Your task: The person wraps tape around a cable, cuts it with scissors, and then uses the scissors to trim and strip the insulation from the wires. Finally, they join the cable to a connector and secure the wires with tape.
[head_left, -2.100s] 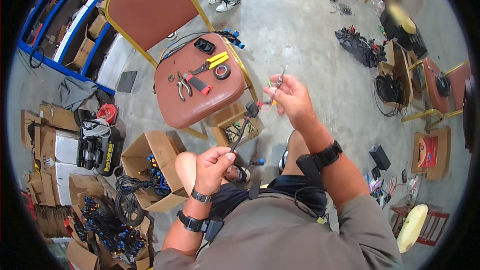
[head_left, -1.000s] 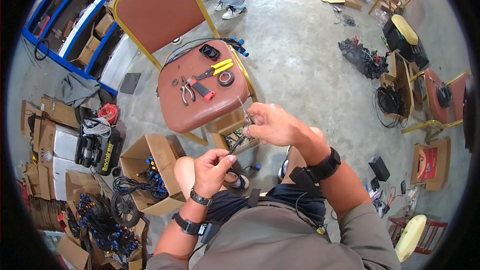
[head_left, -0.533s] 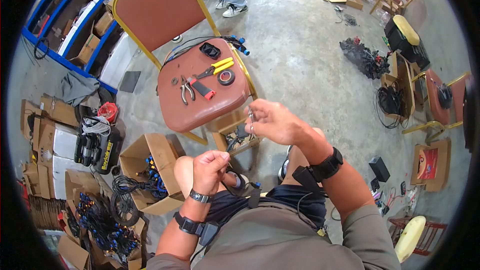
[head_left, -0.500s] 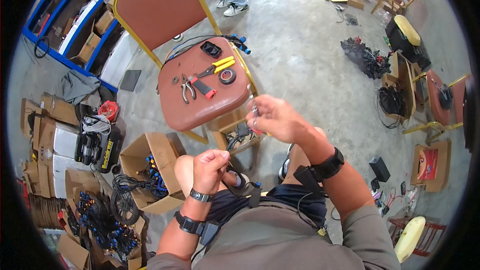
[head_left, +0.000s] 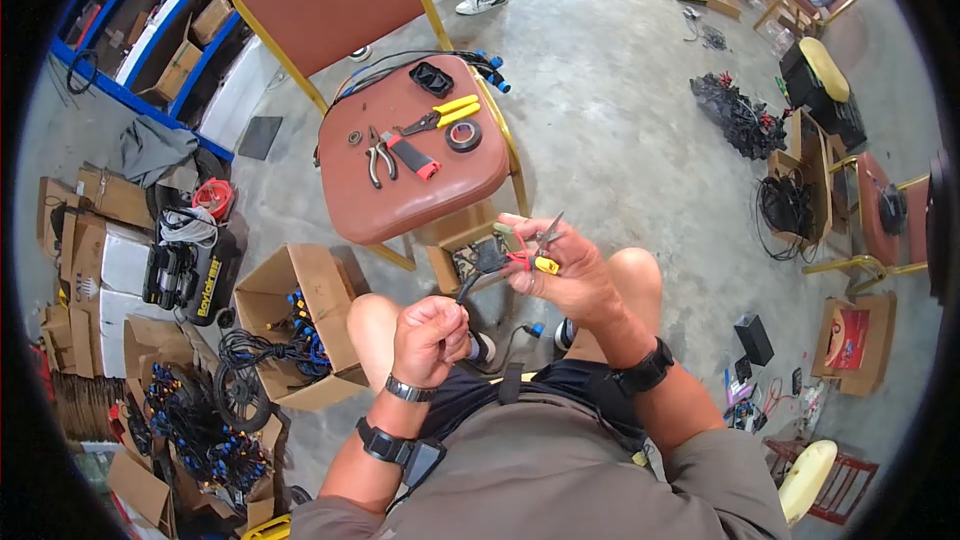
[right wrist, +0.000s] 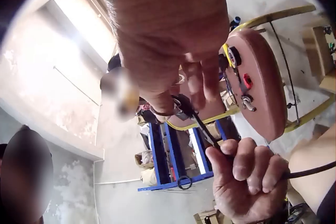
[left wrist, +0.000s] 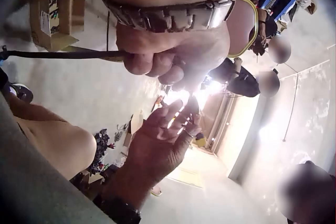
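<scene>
We count two hands, each occupied. The left hand (head_left: 428, 342) is curled round one black cable (left wrist: 63, 54), fingers folded in toward the palm. At the cable's upper end sits one black connector block (head_left: 488, 256), between the two hands and beyond the left one; whether the right fingers touch it, we cannot tell. The right hand (head_left: 572, 278) grips one pair of scissors (head_left: 549, 232), blades pointing away from the body. By its fingers we see one yellow piece (head_left: 546, 265) and thin red wires (head_left: 518, 258), too bunched for us to count.

On the seat of the brown chair (head_left: 370, 215) we count six loose items: one pair of pliers (head_left: 377, 147), one yellow-handled stripper (head_left: 432, 122), one red-and-black tool (head_left: 412, 156), one roll of black tape (head_left: 463, 147), one small ring (head_left: 354, 138) and one black plastic part (head_left: 432, 80).

Four open cartons hold things we can see. The large carton (head_left: 268, 288) by the left knee holds black leads with blue ends; the lower-left carton (head_left: 140, 488) holds a tangle of the same kind. The small carton (head_left: 441, 268) at the chair's front holds small parts we cannot make out. The right-hand carton (head_left: 880, 360) holds one red package (head_left: 848, 338).
</scene>
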The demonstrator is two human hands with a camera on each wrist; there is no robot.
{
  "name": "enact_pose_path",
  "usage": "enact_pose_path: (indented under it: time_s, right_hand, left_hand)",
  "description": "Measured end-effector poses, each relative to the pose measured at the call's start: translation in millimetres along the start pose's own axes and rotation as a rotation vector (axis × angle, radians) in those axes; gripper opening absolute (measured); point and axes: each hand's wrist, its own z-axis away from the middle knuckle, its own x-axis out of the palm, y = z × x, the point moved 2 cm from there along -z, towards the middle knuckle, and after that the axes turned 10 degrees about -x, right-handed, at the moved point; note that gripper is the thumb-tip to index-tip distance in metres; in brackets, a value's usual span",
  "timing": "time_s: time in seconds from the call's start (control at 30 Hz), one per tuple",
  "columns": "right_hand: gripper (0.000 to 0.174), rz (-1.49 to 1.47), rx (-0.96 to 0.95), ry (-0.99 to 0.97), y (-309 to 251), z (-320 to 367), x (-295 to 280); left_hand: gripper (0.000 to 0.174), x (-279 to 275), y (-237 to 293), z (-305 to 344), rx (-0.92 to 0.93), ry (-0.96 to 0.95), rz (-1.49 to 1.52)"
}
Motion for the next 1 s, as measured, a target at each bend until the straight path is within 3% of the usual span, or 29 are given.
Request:
enact_pose_path:
  time_s: [0.13,0.2,0.3,0.37,0.5,0.57,0.67,0.73,0.8,0.83,0.87,0.93,1.0]
  right_hand:
    - [0.036,0.114,-0.065,-0.049,-13,4,13]
    - [0.028,0.109,0.081,-0.100,-18,4,12]
    - [0.021,0.164,0.073,-0.061,-13,4,9]
    - [0.020,0.228,0.058,-0.084,-5,0,1]
    - [0.023,0.276,0.175,-0.079,7,-1,-3]
    - [0.023,0.279,0.256,-0.053,10,1,-2]
    - [0.018,0.208,0.312,0.043,14,2,-2]
    - [0.019,0.323,0.321,0.028,17,3,-7]
    - [0.021,0.349,0.247,0.019,17,4,-7]
    - [0.022,0.383,0.174,0.008,15,6,-7]
    - [0.022,0.388,0.177,0.014,13,8,-4]
    - [0.024,0.316,-0.008,0.017,5,10,9]
    - [0.025,0.359,-0.002,-0.039,4,13,10]
  left_hand:
    - [0.016,-5,-11,8,-0.121,-0.051,-0.078]
    - [0.016,-5,-21,11,-0.179,-0.062,-0.140]
    - [0.015,-4,-23,12,-0.170,-0.044,-0.233]
    - [0.013,-7,-20,5,-0.054,-0.034,-0.487]
    - [0.014,1,-19,6,0.040,0.014,-0.636]
    - [0.016,6,-16,9,0.282,0.065,-1.029]
    - [0.017,11,-17,9,0.339,0.116,-1.191]
    - [0.015,3,-23,9,0.330,0.107,-1.122]
    - [0.009,-3,-24,6,0.034,0.141,-0.746]
    - [0.015,-5,-23,5,-0.075,0.107,-0.583]
    - [0.015,-3,-20,4,-0.080,0.100,-0.582]
    - [0.023,7,-12,3,-0.170,-0.053,-0.456]
    - [0.028,13,-13,3,-0.157,-0.054,-0.462]
